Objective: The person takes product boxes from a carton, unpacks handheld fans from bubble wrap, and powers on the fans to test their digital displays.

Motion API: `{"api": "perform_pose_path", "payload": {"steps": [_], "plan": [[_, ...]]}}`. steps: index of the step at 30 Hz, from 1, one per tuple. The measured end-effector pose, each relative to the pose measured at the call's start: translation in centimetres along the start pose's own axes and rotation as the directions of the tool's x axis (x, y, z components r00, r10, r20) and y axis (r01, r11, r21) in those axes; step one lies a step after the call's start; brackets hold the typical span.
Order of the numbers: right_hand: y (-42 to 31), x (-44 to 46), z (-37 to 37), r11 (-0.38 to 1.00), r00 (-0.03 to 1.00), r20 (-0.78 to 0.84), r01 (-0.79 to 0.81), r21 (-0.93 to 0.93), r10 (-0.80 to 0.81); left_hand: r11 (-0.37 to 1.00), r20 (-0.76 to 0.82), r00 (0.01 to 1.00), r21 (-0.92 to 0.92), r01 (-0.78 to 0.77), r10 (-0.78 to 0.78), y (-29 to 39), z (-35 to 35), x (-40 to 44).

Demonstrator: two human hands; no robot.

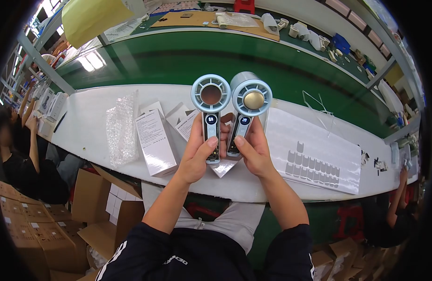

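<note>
Evidently two round-headed, glossy handheld fans [210, 95].

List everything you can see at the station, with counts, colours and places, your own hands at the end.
Left fan: one, light blue, left hand
Right fan: one, light blue with gold centre, right hand
White boxes: at least three, table, around and behind left hand
Bubble wrap: one piece, clear, table left
Sticker sheet: at least one, white with grey shapes, table right
Table: one, white, in front
Green surface: one, beyond table
Cardboard boxes: several, brown, below table
Red stools: at least two, lower right and top
Co-workers: at least two, dark clothing, both sides
Left hand: one, bare, centre
Right hand: one, bare, centre
</note>
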State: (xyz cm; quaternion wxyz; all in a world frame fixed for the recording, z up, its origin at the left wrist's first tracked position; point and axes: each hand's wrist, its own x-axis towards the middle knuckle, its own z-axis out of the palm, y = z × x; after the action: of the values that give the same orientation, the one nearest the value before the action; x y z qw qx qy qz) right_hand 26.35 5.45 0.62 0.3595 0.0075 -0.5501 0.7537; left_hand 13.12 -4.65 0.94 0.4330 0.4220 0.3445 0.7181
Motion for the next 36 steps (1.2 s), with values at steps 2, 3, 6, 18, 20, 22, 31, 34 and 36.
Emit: {"api": "perform_pose_path", "payload": {"steps": [2,3,6,18,20,22,31,34,36], "plan": [[-0.02,0.01,0.0,1.0,1.0,-0.001,-0.002,0.001,0.002,1.0,0.001,1.0,0.001,-0.002,0.002,-0.07,-0.08,0.0],[-0.02,0.0,-0.02,1.0,1.0,-0.002,-0.003,-0.003,0.003,1.0,0.002,1.0,0.002,-0.002,0.002,-0.11,-0.1,0.0],[0.03,-0.12,-0.08,1.0,1.0,-0.005,-0.007,-0.016,0.007,1.0,0.002,1.0,0.011,-0.008,0.008,-0.05,-0.09,0.01],[-0.29,0.01,0.06,1.0,1.0,0.016,-0.002,-0.002,0.003,1.0,-0.005,1.0,0.01,0.006,-0.006,0.06,0.01,-0.03],[-0.49,0.04,0.29,1.0,1.0,0.003,0.001,-0.01,-0.001,1.0,-0.009,1.0,0.016,0.005,-0.005,0.06,0.0,-0.05],[-0.59,0.07,0.3,1.0,1.0,0.006,-0.005,-0.018,0.005,1.0,-0.012,1.0,0.017,0.004,-0.004,0.01,-0.01,-0.05],[-0.5,0.08,0.36,1.0,1.0,0.008,-0.012,0.006,0.012,0.999,0.013,1.0,-0.033,0.014,-0.013,0.06,-0.34,0.12],[-0.35,0.15,0.17,1.0,1.0,0.006,-0.016,0.011,0.016,1.0,0.007,1.0,-0.022,0.013,-0.013,0.05,-0.23,0.05],[-0.32,0.22,0.06,1.0,1.0,0.005,-0.005,0.003,0.005,0.999,0.023,1.0,-0.049,0.01,-0.009,0.1,-0.28,0.14]]}}
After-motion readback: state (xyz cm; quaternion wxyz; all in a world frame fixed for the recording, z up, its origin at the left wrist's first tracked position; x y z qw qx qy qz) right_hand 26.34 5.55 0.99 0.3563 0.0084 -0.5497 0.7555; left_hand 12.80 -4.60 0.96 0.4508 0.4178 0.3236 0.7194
